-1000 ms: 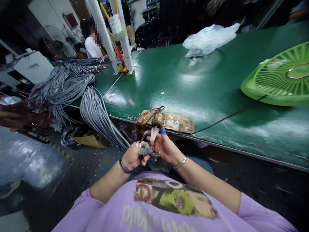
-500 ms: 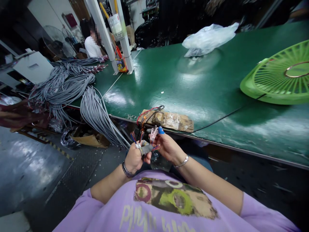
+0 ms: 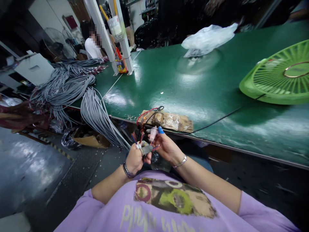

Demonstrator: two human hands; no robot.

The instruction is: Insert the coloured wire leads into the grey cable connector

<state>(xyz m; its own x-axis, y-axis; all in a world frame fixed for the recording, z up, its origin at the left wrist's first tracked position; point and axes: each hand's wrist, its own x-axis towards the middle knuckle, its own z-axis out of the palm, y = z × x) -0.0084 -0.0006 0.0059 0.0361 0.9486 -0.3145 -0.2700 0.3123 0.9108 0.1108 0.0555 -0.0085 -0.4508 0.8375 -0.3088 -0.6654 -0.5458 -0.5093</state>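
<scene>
My left hand (image 3: 136, 158) is closed around grey cable ends (image 3: 146, 149), where stripped blue, red and orange wires (image 3: 134, 138) fan out past the white sleeves. Just to the right, my right hand (image 3: 166, 146) has its fingers curled, with a blue cover on the thumb tip. A small pale pink clip (image 3: 153, 133) sits between that thumb and a finger, smeared by motion. Thin coloured wires lie just below the clip, and their exact contact with it is too small to tell. Behind both hands, a worn wooden block (image 3: 178, 121) with red and black leads rests on the bench edge.
Grey cables (image 3: 93, 104) hang over the green bench (image 3: 149, 80) at the left. A green fan (image 3: 277, 77) stands at the right, its black cord running toward the block. A plastic bag (image 3: 209, 38) lies at the back, near a white post (image 3: 126, 48). Another person sits far left.
The pale clip showed sharp prongs before and is now blurred, as if turning. Both hands stay almost in place.
</scene>
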